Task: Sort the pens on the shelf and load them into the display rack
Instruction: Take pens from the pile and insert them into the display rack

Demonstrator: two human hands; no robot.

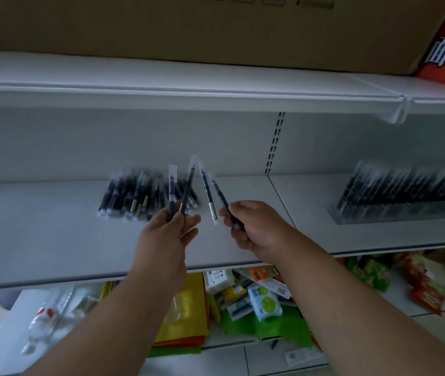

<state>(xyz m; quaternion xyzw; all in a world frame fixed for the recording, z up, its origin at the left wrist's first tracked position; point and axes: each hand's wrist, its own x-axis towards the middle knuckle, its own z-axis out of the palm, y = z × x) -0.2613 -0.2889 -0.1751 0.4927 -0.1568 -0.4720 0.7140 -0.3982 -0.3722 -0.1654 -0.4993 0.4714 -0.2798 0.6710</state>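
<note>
A loose pile of dark pens in clear wrappers (140, 196) lies on the white shelf (53, 240), left of centre. My left hand (167, 234) pinches two wrapped pens (180, 191) that point upward. My right hand (253, 226) grips two more wrapped pens (213, 194), fanned up and to the left. Both hands hover above the shelf, just in front of the pile. At the far right stands the clear display rack (394, 213), with several dark pens leaning in a row inside it.
Another white shelf (188, 88) runs overhead and carries a big cardboard box (215, 28). Below the pen shelf, a lower shelf holds several coloured packets (264, 299) and snack bags (427, 291). A slotted upright (274, 142) divides the back wall.
</note>
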